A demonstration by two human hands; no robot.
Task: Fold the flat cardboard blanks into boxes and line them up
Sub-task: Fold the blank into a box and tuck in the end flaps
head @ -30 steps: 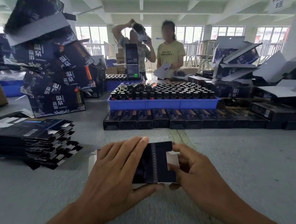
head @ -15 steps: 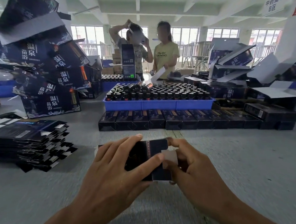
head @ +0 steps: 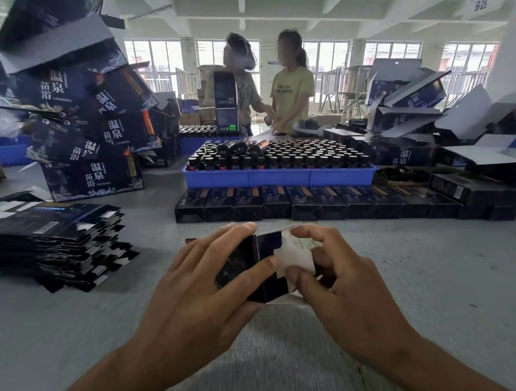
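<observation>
Dark navy box (head: 265, 268), white flap (head: 296, 258), blue tray (head: 280, 177).

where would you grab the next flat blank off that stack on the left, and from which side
Take the top blank of the stack of flat blanks by its near right edge, where the cut tabs fan out past the sheets below. Come in from the right, the side facing the bare table, thumb on top and fingers slid under the overhanging tabs. The left and far sides look crowded by other sheets and cartons.

Grey counter (head: 440, 289), wide and matte. On it: stack of flat dark blanks (head: 49, 240) at left, row of folded dark boxes (head: 312, 202) across the middle, blue tray (head: 280, 178) of bottles just behind the row. Leaning pile of large printed cartons (head: 88, 140) at far left, opened cartons (head: 413, 114) heaped at right.
</observation>
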